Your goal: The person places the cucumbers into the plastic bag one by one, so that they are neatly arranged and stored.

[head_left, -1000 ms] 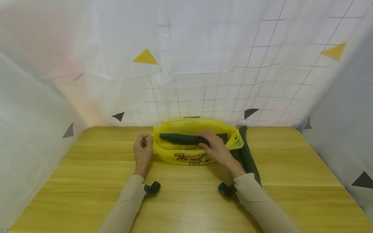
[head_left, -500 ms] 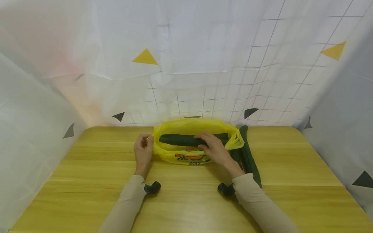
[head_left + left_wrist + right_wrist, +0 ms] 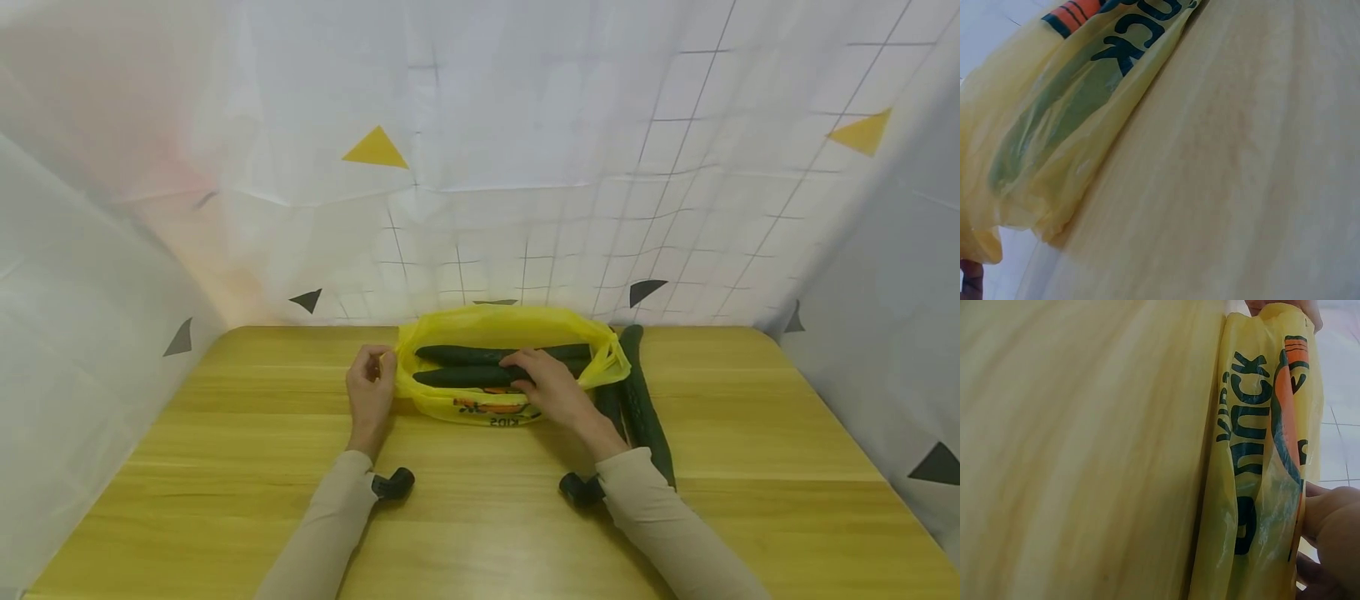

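A yellow plastic bag (image 3: 510, 317) with printed letters lies on the table, its mouth held wide. My left hand (image 3: 370, 387) pinches its left rim; a bit of that hand shows at the lower left edge of the left wrist view. Reaching into the bag, my right hand (image 3: 551, 383) holds the right part of a dark green cucumber (image 3: 461, 377), which lies along the front side. Just behind it is another cucumber (image 3: 453, 356) inside the bag. In the right wrist view the bag's printed side (image 3: 1260, 444) hides the cucumbers, and the right fingers (image 3: 1316, 515) are over its rim.
Two more cucumbers lie to the right of the bag: a long one (image 3: 647, 408) and a partly hidden one (image 3: 611, 408) beside my right forearm. White sheeting (image 3: 495, 242) stands behind the wooden table (image 3: 480, 533) and on both sides.
The cucumber in my right hand has moved toward the bag's front side and lower. The cucumber behind it now shows along its length. My left hand has hardly moved.
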Motion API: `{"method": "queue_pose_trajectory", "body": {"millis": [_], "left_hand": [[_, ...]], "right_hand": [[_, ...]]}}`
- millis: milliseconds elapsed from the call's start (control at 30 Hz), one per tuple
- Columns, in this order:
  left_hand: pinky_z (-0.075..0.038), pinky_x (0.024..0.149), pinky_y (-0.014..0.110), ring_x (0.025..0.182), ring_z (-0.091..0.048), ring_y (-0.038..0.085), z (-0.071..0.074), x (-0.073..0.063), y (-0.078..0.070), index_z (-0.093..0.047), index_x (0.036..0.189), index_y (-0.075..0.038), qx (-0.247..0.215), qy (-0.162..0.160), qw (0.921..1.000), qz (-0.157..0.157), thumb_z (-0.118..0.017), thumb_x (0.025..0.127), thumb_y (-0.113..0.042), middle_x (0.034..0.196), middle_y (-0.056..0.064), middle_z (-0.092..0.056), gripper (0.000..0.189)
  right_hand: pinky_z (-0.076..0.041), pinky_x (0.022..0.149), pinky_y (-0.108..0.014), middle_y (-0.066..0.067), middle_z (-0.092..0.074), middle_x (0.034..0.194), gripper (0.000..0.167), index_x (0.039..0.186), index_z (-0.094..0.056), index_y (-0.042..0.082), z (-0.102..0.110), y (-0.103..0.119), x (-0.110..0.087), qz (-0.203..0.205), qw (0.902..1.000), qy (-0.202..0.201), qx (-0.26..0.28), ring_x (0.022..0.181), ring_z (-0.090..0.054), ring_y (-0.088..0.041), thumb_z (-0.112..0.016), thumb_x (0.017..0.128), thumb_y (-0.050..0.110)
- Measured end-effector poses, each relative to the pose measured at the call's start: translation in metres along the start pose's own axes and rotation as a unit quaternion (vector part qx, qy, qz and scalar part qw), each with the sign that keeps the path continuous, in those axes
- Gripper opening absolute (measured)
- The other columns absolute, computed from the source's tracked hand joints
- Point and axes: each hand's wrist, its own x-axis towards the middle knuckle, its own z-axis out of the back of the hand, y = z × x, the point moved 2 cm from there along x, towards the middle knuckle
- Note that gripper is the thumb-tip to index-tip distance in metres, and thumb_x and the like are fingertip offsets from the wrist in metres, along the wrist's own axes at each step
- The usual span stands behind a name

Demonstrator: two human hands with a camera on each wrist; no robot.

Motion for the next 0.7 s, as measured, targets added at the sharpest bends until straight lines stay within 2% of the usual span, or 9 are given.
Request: {"method": "queue_pose_trajectory", "body": {"millis": [233, 500, 700], "left_hand": [[-0.036, 0.06, 0.019, 0.064, -0.043, 0.006, -0.0001, 0.0001, -0.0001, -0.062, 0.094, 0.007, -0.002, 0.001, 1.0, -0.009, -0.059, 0.091, -0.007, 0.079, 0.005, -0.057, 0.015], [-0.037, 0.062, 0.018, 0.065, -0.045, 0.006, -0.0009, -0.0004, -0.0016, -0.062, 0.094, 0.006, -0.001, 0.0, 1.0, -0.003, -0.058, 0.092, -0.009, 0.083, 0.013, -0.061, 0.015], [-0.037, 0.061, 0.019, 0.064, -0.045, 0.006, -0.0007, 0.0, -0.0013, -0.063, 0.093, 0.005, -0.001, 0.0, 1.0, -0.003, -0.058, 0.092, -0.008, 0.082, 0.012, -0.06, 0.015]], "right_hand": [[-0.049, 0.092, -0.04, -0.003, -0.061, 0.12, 0.036, 0.122, -0.059, 0.013, -0.0009, 0.0004, 0.0, 0.003, 1.0, 0.002, -0.008, 0.111, -0.057, -0.025, -0.065, 0.087, 0.006], [-0.048, 0.093, -0.042, -0.005, -0.062, 0.119, 0.035, 0.119, -0.061, 0.011, -0.0012, 0.0021, -0.0018, 0.017, 0.9996, 0.003, -0.021, 0.111, -0.058, -0.026, -0.066, 0.086, 0.004], [-0.048, 0.093, -0.042, -0.005, -0.061, 0.12, 0.035, 0.119, -0.061, 0.011, -0.0029, 0.0011, -0.0023, 0.017, 0.9995, 0.003, -0.026, 0.111, -0.058, -0.026, -0.067, 0.086, 0.004]]}}
